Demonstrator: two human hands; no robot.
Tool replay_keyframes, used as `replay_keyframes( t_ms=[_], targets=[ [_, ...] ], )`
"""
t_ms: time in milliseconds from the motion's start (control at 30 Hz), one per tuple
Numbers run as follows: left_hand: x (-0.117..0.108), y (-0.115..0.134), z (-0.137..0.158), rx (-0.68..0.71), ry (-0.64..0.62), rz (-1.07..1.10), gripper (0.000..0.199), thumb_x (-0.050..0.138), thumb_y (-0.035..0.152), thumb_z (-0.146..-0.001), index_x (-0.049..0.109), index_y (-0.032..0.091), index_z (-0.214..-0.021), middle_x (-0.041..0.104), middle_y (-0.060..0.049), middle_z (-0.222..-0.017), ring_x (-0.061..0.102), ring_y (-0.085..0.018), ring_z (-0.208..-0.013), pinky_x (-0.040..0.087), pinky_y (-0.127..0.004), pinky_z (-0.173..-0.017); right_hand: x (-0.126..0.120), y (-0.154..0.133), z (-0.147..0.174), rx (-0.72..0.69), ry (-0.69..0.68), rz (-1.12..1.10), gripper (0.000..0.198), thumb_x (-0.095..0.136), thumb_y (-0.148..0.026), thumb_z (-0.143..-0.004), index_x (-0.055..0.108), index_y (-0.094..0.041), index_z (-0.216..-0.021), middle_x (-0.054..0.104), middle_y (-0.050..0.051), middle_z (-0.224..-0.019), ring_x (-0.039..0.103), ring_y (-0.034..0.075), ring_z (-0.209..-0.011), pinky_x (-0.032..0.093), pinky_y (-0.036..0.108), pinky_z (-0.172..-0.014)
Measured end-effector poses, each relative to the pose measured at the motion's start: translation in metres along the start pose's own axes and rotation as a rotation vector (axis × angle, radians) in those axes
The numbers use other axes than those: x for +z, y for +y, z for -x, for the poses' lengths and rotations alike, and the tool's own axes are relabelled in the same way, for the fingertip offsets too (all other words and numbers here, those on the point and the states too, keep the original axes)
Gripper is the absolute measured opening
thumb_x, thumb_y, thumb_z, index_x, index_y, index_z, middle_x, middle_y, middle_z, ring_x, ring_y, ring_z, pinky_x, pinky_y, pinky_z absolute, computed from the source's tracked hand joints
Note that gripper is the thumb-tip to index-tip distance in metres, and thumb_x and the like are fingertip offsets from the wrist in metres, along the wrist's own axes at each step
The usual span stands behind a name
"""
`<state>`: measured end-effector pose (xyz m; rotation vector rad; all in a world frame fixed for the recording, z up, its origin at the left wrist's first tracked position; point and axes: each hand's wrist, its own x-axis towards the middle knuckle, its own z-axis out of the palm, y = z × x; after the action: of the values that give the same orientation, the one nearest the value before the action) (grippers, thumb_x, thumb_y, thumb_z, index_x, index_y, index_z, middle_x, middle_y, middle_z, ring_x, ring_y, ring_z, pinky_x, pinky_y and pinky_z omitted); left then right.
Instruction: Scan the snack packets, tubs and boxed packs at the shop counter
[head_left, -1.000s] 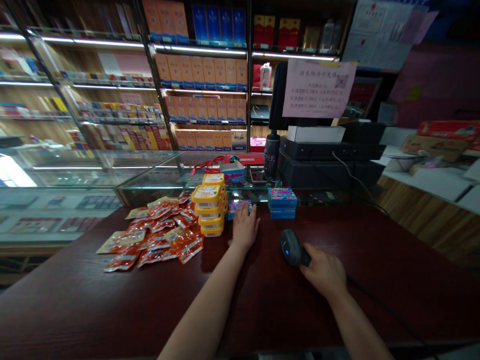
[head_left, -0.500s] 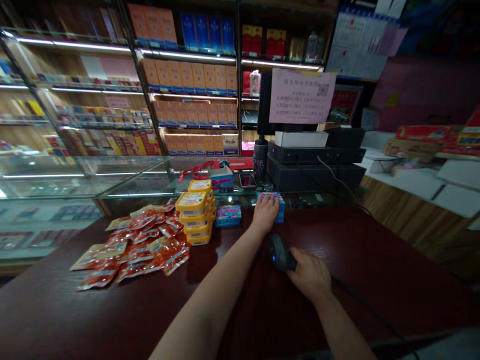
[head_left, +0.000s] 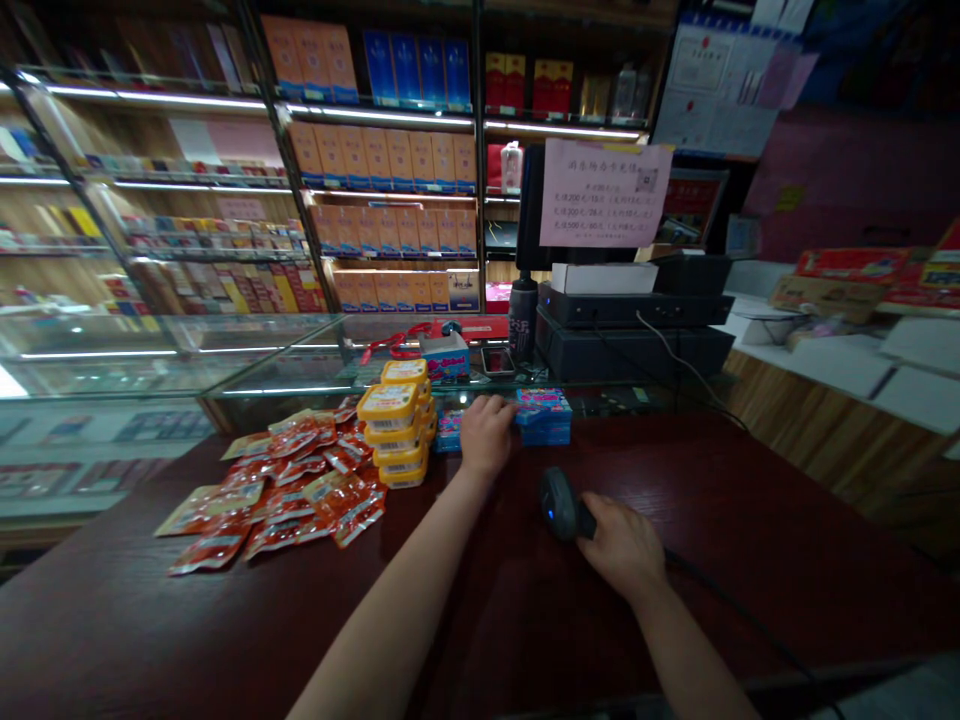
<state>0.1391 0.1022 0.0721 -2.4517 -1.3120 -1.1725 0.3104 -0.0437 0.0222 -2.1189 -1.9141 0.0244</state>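
Note:
In the head view my right hand (head_left: 621,545) is wrapped around the handle of a dark barcode scanner (head_left: 559,505) with a small blue light, held above the counter. My left hand (head_left: 487,435) is closed between two stacks of small blue-and-pink packets. A thin blue packet (head_left: 527,411) shows at its fingertips, overlapping the edge of the right stack (head_left: 546,428). The left stack (head_left: 448,432) is partly hidden behind my left hand. Beside it stand piled yellow tubs with white lids (head_left: 390,404), and further left lies a heap of orange-red snack pouches (head_left: 289,490).
On the glass ledge behind are an open blue display box (head_left: 447,358), a phone (head_left: 496,361) and a dark bottle (head_left: 522,318). A monitor with a pink paper notice (head_left: 604,195) stands over dark machines. The scanner's cable (head_left: 735,600) trails across the dark red counter (head_left: 810,540).
My left hand has moved left from the right packet stack, taking a blue packet with it. My right hand and the barcode scanner have stayed nearly still.

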Motion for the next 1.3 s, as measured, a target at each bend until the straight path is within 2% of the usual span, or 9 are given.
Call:
replay_keyframes(
  t_ms=[167, 300, 400, 533, 700, 767, 867, 1067, 1300],
  targets=[
    [0.007, -0.013, 0.041, -0.525, 0.36, 0.727, 0.011, 0.067, 0.019, -0.069, 0.065, 0.017, -0.08, 0.065, -0.003, -0.082, 0.061, -0.019, -0.083, 0.05, -0.036, -0.081, -0.001, -0.003, 0.003, -0.019, 0.031, -0.006, 0.023, 0.056, -0.02, -0.074, 0.06, -0.022, -0.096, 0.067, 0.003, -0.09, 0.063, 0.02, -0.086, 0.038, 0.028, -0.07],
    [0.016, -0.012, 0.062, -0.91, 0.398, 1.395, 0.034, 0.075, 0.016, -0.061, 0.058, 0.016, -0.09, 0.067, -0.002, -0.082, 0.066, -0.018, -0.077, 0.055, -0.038, -0.075, -0.003, -0.008, 0.006, -0.015, 0.032, 0.015, 0.028, 0.056, -0.02, -0.073, 0.061, -0.022, -0.101, 0.069, 0.005, -0.096, 0.064, 0.021, -0.086, 0.04, 0.028, -0.072],
    [0.017, -0.014, 0.071, -1.012, 0.39, 1.62, 0.039, 0.073, 0.005, -0.061, 0.056, 0.016, -0.094, 0.068, -0.002, -0.088, 0.067, -0.017, -0.082, 0.056, -0.039, -0.081, -0.006, -0.009, 0.006, 0.006, 0.04, -0.015, 0.033, 0.055, -0.021, -0.075, 0.06, -0.024, -0.108, 0.07, 0.004, -0.096, 0.066, 0.02, -0.084, 0.04, 0.027, -0.068],
    [0.019, -0.02, 0.075, -1.028, 0.418, 1.689, 0.033, 0.069, 0.002, -0.066, 0.056, 0.016, -0.093, 0.068, -0.003, -0.09, 0.067, -0.016, -0.084, 0.054, -0.041, -0.087, -0.009, -0.007, 0.002, 0.072, 0.096, -0.199, 0.034, 0.059, -0.031, -0.074, 0.063, -0.024, -0.106, 0.072, 0.005, -0.09, 0.067, 0.023, -0.082, 0.042, 0.029, -0.065],
    [0.023, -0.022, 0.076, -1.036, 0.443, 1.691, 0.032, 0.069, 0.002, -0.068, 0.056, 0.016, -0.093, 0.068, -0.003, -0.092, 0.067, -0.017, -0.088, 0.053, -0.044, -0.09, -0.016, -0.013, -0.002, -0.03, 0.11, -0.781, 0.034, 0.067, -0.04, -0.066, 0.067, -0.017, -0.091, 0.072, 0.008, -0.088, 0.066, 0.023, -0.082, 0.049, 0.031, -0.071],
    [0.025, -0.023, 0.076, -1.028, 0.436, 1.684, 0.033, 0.07, 0.004, -0.068, 0.056, 0.017, -0.094, 0.068, -0.004, -0.093, 0.067, -0.018, -0.091, 0.053, -0.045, -0.09, -0.021, -0.018, -0.001, 0.025, 0.046, -0.898, 0.033, 0.069, -0.042, -0.064, 0.065, -0.016, -0.084, 0.069, 0.005, -0.07, 0.063, 0.019, -0.063, 0.048, 0.029, -0.057],
    [0.028, -0.023, 0.076, -0.998, 0.436, 1.674, 0.034, 0.069, 0.005, -0.068, 0.057, 0.018, -0.096, 0.068, -0.004, -0.097, 0.065, -0.02, -0.098, 0.052, -0.046, -0.091, -0.028, -0.024, 0.003, 0.136, -0.043, -1.035, 0.032, 0.07, -0.045, -0.064, 0.06, -0.017, -0.076, 0.054, -0.005, -0.046, 0.045, 0.01, -0.038, 0.035, 0.023, -0.04],
    [0.032, -0.023, 0.075, -0.976, 0.451, 1.712, 0.036, 0.066, 0.002, -0.067, 0.057, 0.018, -0.098, 0.068, -0.005, -0.103, 0.063, -0.021, -0.102, 0.053, -0.046, -0.09, -0.038, -0.027, 0.009, 0.185, -0.07, -1.058, 0.034, 0.071, -0.046, -0.061, 0.055, -0.017, -0.069, 0.049, -0.006, -0.043, 0.043, 0.008, -0.037, 0.034, 0.022, -0.039],
    [0.026, -0.021, 0.076, -1.019, 0.406, 1.666, 0.033, 0.07, 0.007, -0.068, 0.056, 0.018, -0.096, 0.068, -0.004, -0.101, 0.065, -0.019, -0.099, 0.052, -0.045, -0.092, -0.035, -0.023, 0.005, 0.125, -0.08, -0.995, 0.033, 0.067, -0.047, -0.065, 0.06, -0.016, -0.074, 0.05, -0.006, -0.044, 0.043, 0.009, -0.037, 0.034, 0.022, -0.04]
  ],
)
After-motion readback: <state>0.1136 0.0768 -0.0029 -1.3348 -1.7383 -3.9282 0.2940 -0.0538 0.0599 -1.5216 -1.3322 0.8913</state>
